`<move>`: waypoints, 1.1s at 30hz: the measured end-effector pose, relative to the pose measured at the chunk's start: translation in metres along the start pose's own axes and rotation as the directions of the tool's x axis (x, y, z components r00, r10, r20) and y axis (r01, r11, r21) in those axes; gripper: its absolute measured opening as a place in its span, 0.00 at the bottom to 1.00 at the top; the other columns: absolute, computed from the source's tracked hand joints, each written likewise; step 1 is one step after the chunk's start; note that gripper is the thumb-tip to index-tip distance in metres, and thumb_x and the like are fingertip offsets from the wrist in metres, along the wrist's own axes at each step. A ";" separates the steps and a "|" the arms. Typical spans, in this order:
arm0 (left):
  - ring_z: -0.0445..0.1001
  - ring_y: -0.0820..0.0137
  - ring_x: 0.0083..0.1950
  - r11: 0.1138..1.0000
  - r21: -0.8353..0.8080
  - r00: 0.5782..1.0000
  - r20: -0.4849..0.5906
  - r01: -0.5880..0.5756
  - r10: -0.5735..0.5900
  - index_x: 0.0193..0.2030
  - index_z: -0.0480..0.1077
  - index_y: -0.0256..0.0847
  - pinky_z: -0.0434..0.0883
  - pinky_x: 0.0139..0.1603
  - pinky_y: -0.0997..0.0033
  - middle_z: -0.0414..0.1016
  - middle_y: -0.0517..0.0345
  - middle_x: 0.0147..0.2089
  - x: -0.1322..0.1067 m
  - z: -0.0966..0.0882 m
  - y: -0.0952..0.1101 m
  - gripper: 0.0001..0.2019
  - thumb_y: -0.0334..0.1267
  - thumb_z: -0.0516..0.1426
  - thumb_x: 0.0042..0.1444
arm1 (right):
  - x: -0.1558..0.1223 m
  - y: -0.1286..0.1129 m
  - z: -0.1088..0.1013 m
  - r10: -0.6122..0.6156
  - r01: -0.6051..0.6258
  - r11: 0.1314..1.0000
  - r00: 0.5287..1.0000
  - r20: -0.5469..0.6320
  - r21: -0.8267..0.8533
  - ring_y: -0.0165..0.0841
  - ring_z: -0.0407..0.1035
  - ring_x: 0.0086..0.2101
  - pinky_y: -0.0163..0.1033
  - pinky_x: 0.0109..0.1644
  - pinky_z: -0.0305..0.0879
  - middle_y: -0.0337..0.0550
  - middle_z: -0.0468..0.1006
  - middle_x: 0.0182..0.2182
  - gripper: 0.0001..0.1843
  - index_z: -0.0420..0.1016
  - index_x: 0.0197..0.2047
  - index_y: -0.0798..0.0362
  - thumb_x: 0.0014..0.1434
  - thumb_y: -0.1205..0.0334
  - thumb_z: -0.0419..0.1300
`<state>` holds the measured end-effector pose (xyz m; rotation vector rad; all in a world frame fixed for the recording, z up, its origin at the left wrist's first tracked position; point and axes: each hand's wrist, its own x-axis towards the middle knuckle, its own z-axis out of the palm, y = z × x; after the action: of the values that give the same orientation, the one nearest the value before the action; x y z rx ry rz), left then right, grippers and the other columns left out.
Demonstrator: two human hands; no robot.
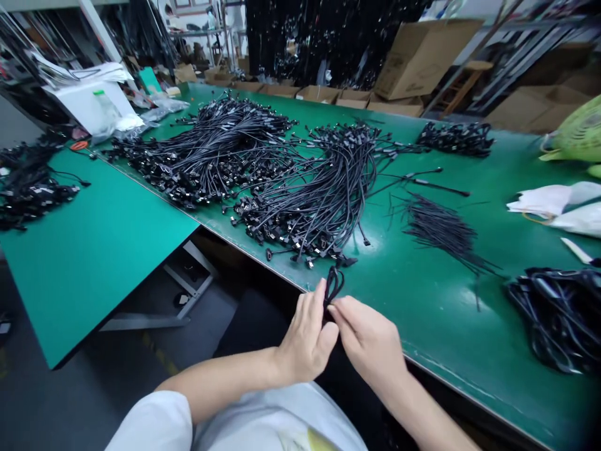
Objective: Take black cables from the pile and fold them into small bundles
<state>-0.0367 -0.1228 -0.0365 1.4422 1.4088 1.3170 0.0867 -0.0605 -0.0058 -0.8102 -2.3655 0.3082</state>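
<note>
My left hand (pixel 307 332) and my right hand (pixel 369 341) meet just over the near edge of the green work mat (pixel 436 294). Between their fingertips they pinch a thin black cable (pixel 333 285), which stands up in a small loop. The fingers hide the rest of its length. Just beyond the hands lies a large tangled pile of black cables with connectors (pixel 282 181), its nearest ends a short way from my fingers. A smaller bundle of thin black wires (pixel 439 232) lies to the right of the pile.
A glossy black bundle of cables (pixel 556 316) lies at the right of the mat, with white plastic sheets (pixel 558 203) and a green fan (pixel 580 134) beyond. A second green table (pixel 89 250) with more cables stands to the left. Cardboard boxes (pixel 422 59) line the back.
</note>
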 end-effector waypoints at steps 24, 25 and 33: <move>0.67 0.66 0.38 0.923 -0.279 0.908 0.393 0.266 -0.143 0.26 0.79 0.37 0.66 0.45 0.65 0.66 0.51 0.35 0.026 -0.030 0.046 0.32 0.62 0.48 0.61 | -0.021 0.008 -0.030 -0.213 0.112 0.925 0.944 0.253 0.363 0.29 0.65 0.26 0.34 0.29 0.58 0.39 0.73 0.25 0.17 0.70 0.31 0.52 0.68 0.66 0.46; 0.68 0.63 0.44 0.952 -0.213 0.910 0.396 0.219 -0.121 0.33 0.80 0.38 0.67 0.51 0.62 0.68 0.50 0.40 0.025 -0.027 0.048 0.26 0.61 0.53 0.58 | -0.020 0.013 -0.030 -0.164 0.070 0.937 0.954 0.252 0.343 0.29 0.66 0.25 0.34 0.29 0.58 0.39 0.74 0.25 0.17 0.70 0.30 0.52 0.68 0.65 0.46; 0.48 0.58 0.73 0.961 -0.234 0.979 0.175 0.145 -0.105 0.72 0.43 0.51 0.54 0.71 0.55 0.39 0.49 0.75 0.024 0.006 0.023 0.37 0.47 0.57 0.61 | -0.020 0.029 -0.035 0.244 -0.250 0.899 0.968 0.061 0.360 0.30 0.65 0.28 0.35 0.34 0.59 0.40 0.72 0.25 0.18 0.70 0.29 0.52 0.69 0.59 0.49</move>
<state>-0.0285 -0.1015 -0.0118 1.2431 1.1666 1.2185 0.1344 -0.0497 0.0009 -0.9240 -2.1212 0.8364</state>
